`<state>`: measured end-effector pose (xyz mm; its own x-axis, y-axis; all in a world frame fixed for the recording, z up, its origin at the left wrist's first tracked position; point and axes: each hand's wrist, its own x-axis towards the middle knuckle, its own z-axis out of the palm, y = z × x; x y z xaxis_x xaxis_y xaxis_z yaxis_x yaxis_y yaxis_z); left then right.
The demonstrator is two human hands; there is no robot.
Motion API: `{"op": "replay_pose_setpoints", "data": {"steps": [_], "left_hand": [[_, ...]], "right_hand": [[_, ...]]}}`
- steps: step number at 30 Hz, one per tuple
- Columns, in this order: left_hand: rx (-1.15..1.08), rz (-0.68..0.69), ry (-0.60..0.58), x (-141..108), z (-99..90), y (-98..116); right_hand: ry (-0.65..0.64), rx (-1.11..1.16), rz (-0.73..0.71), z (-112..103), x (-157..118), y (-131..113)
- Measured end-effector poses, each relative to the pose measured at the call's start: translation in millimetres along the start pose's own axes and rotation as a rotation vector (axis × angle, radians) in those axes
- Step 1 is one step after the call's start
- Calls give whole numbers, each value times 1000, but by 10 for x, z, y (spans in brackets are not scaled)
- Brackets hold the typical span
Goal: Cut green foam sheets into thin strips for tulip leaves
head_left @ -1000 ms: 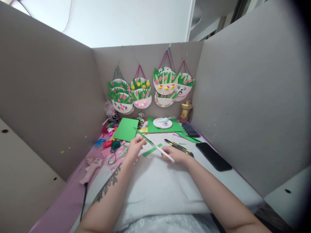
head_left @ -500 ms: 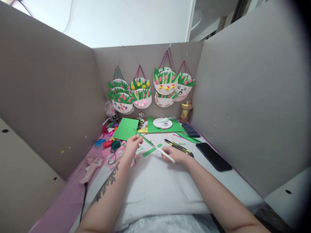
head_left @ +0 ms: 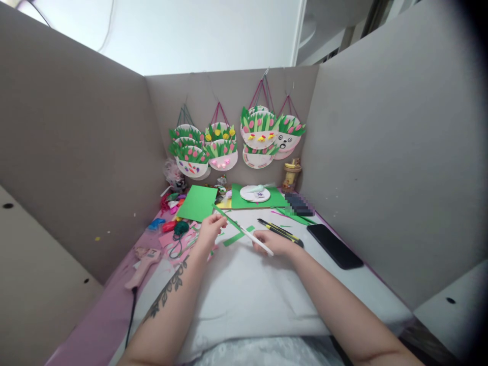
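My left hand (head_left: 213, 229) pinches a narrow green paper strip (head_left: 219, 209), which slants up past the fingertips. In my right hand (head_left: 270, 243) is a pair of white-handled scissors (head_left: 261, 245), seen nearly edge-on. Their tip end meets the strip between my two hands, above the white table cover. Below, another green paper strip (head_left: 234, 240) lies flat. Just beyond my right hand rests a black and yellow utility knife (head_left: 284, 232).
Green sheets (head_left: 199, 202) and a white paper plate (head_left: 247, 193) lie at the back. Dark green yarn (head_left: 181, 227), pink scraps and a pink glue gun (head_left: 144, 267) are on the left; a black phone (head_left: 335, 246) is right. Decorated plate baskets (head_left: 259, 129) hang on the back panel.
My left hand and the green strip have shifted slightly to the right and down. My right hand with the scissors has barely moved.
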<state>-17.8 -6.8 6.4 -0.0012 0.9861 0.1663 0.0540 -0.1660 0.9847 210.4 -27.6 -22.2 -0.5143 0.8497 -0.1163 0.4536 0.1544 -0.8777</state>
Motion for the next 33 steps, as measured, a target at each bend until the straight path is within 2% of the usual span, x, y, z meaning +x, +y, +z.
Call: {"op": "replay_pose_setpoints", "data": {"steps": [18,27,33], "left_hand": [[38,7,-70,23,14,-90],[3,-15,33,46,-46,-30],[-20,-12,4,30,-14,-28]], "right_hand": [[33,18,-11,16,13,-15],[43,-25,-3,4,-4,-22],[25,-14,-19,21,1,-11]]}}
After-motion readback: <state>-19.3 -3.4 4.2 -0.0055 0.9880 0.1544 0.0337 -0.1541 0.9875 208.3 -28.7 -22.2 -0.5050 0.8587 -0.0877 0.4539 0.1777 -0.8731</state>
